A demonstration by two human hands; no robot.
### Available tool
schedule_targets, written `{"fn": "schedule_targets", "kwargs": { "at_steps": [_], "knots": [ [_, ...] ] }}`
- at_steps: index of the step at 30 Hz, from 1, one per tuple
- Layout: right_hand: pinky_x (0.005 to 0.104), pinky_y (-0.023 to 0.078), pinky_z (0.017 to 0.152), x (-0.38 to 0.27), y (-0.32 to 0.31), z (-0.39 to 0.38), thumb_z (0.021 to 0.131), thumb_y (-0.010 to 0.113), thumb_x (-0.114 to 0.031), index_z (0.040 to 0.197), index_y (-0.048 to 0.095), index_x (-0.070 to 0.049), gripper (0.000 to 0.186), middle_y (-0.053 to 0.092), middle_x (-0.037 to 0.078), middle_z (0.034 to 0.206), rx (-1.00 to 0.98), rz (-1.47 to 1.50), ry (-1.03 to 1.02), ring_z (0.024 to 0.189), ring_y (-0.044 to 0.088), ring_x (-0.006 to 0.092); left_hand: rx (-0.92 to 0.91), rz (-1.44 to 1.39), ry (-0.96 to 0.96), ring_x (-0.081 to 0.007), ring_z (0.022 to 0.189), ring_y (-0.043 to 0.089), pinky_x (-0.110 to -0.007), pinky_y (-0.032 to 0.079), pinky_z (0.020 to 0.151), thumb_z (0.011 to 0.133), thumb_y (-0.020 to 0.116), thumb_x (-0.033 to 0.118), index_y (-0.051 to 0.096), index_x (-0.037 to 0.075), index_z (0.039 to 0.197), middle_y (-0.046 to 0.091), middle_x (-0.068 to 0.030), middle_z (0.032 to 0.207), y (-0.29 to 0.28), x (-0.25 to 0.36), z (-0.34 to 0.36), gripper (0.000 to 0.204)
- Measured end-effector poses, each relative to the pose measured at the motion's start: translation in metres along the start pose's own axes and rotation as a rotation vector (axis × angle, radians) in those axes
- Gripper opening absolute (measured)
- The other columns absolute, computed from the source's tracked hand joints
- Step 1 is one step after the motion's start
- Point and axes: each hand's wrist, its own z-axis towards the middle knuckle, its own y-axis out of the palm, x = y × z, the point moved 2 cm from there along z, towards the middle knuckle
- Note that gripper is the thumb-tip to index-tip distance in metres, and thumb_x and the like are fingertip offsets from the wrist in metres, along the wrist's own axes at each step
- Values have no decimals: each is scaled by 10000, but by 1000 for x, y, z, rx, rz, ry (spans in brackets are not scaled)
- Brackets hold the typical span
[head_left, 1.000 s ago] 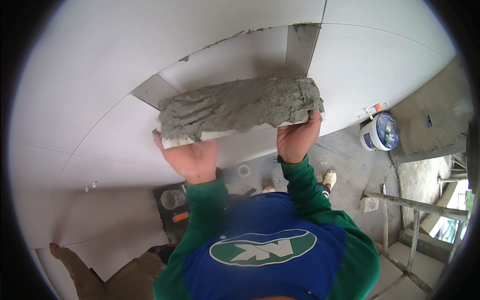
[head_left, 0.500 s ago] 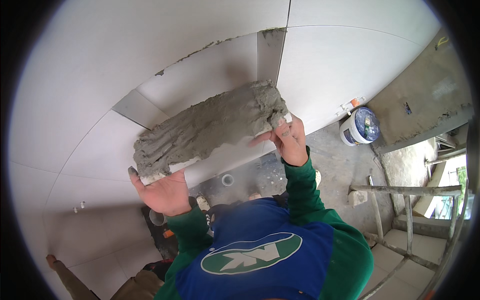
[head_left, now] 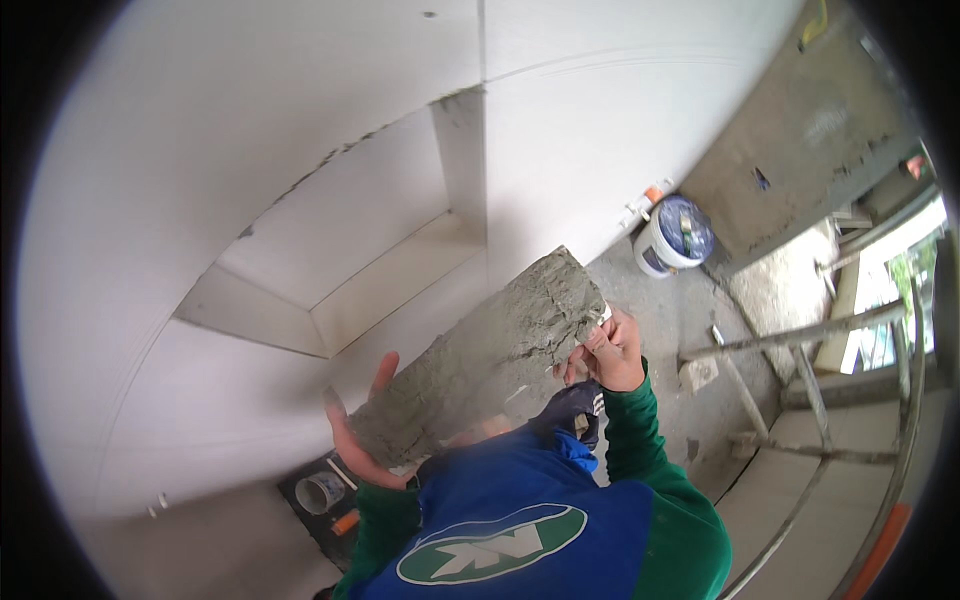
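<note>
A long tile piece [head_left: 490, 345] thickly coated with wet grey mortar is held slantwise in front of my body, its right end higher in the picture. My right hand [head_left: 615, 352] grips that end by its edge, fingers bent round a bit of white tile. At the lower left end, my left hand [head_left: 358, 440] supports the piece from beside and below, with two fingers sticking up past the edge. Beyond it, a rectangular niche [head_left: 395, 260] is set in the white tiled wall [head_left: 250, 110], its inside lined with pale tile. The tile's underside is hidden.
A white bucket [head_left: 660, 250] with a blue inside stands on the grey floor by the wall, near a pipe fitting [head_left: 645, 203]. A mortar-stained metal frame [head_left: 800, 335] is at right. Lower left sit a cup-like container [head_left: 320, 493] and an orange object [head_left: 346, 522].
The coated tile has come away from the niche, down toward my body, tilting more steeply. The niche's lower ledge now shows. A co-worker's arm at lower left has left view.
</note>
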Motion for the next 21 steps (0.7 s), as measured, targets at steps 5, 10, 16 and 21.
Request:
{"fn": "schedule_targets", "kwargs": {
  "at_steps": [5, 10, 16, 21],
  "knots": [
    [305, 534, 515, 45, -37, -33, 900, 640, 8, 1030, 569, 86, 167, 670, 133, 800, 438, -11, -200, 582, 649, 206, 247, -218, -30, -485, 1421, 258, -788, 362, 934, 893, 368, 726, 269, 127, 1544, 280, -196, 1563, -2, -27, 18, 890],
    [298, 540, 539, 24, -69, -18, 829, 697, 84, 1016, 572, 80, 226, 669, 132, 829, 803, 28, -271, 616, 658, 199, -5, 181, -52, -453, 1402, 315, -741, 417, 925, 897, 387, 703, 283, 123, 1537, 311, -179, 1551, 15, -76, 64, 870],
    [294, 549, 589, -31, -156, 8, 898, 676, 0, 1049, 571, 89, 204, 668, 135, 844, 669, -92, -181, 686, 695, 217, 245, 75, 50, -453, 1370, 380, -695, 464, 918, 921, 347, 692, 271, 127, 1545, 326, -175, 1545, 67, -156, 98, 844],
    [267, 541, 635, -83, -179, 6, 953, 613, -41, 1036, 593, 90, 157, 678, 123, 849, 473, -208, -142, 754, 719, 221, 474, -65, 153, -471, 1361, 385, -765, 371, 947, 935, 266, 711, 374, 125, 1504, 366, -188, 1521, 121, -172, 104, 823]
  ]
}}
